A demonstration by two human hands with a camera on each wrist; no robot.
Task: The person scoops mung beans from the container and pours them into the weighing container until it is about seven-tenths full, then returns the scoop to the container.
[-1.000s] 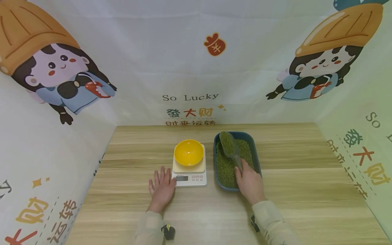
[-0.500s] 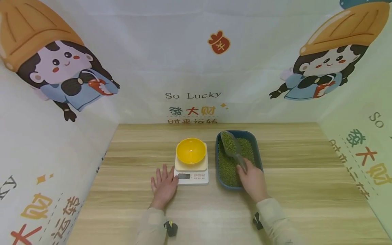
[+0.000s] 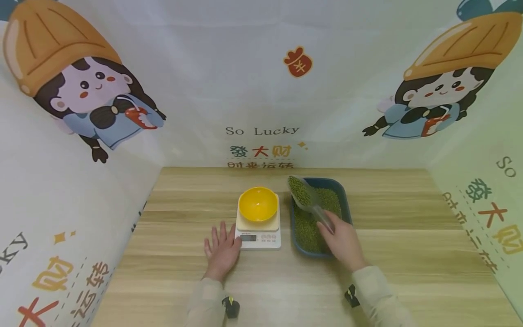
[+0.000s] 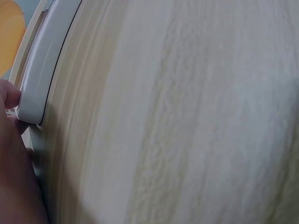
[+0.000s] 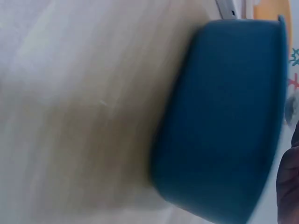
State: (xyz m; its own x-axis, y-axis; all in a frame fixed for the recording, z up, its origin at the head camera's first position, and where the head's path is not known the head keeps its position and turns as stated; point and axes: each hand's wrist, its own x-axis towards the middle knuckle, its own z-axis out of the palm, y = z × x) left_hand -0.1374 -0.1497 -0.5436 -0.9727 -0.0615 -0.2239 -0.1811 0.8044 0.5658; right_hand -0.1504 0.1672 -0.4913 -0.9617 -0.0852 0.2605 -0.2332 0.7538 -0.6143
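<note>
My right hand [image 3: 344,240] grips the handle of a grey translucent scoop [image 3: 323,220] heaped with small green beans [image 3: 300,190]. The scoop is over a blue tub [image 3: 347,204] of the same beans, its tip past the tub's left rim. My left hand [image 3: 224,252] lies with fingers spread on the table, the thumb at the left front corner of a white kitchen scale [image 3: 269,244]. On the scale's platform sits a yellow bowl [image 3: 258,204] with no beans visible inside. In the right wrist view the tub's outer wall [image 5: 224,112] fills the middle, with part of my hand at the right edge.
A wood-grain table [image 3: 392,204] carries everything. White printed cloth [image 3: 196,81] hangs behind it and along both sides. The tub stands just right of the scale, with a narrow gap between them.
The scoop full of beans has moved slightly left, its tip now crossing the tub's left rim. My left hand keeps its place by the scale. The whole head view has shifted a little.
</note>
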